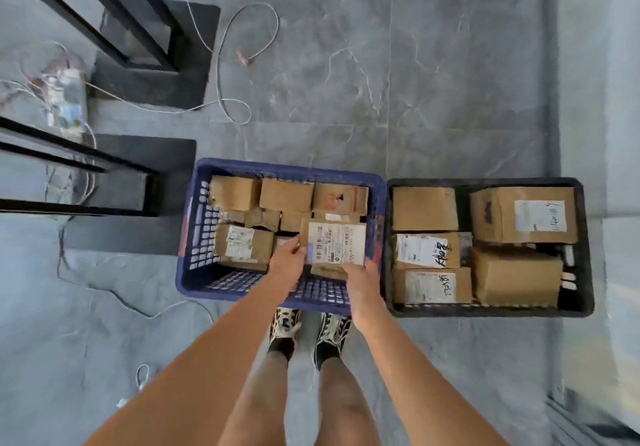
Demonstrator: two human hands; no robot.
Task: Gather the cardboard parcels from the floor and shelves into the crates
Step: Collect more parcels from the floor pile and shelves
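Setting: looks like a storeroom or parcel-sorting area. I stand on a grey stone-tiled floor (415, 82). At my feet, two plastic crates side by side, a blue crate (194, 238) and a black crate (585, 245), both filled with labelled cardboard parcels (519, 215). Black metal shelf frames (114, 13) on my left. Loose white cable (221, 65) and a bare circuit board (65, 99) on the floor.

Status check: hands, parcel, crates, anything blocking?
Left hand and right hand both grip one labelled parcel, over the blue crate. Black crate beside it holds parcels. Nothing blocking the drop.
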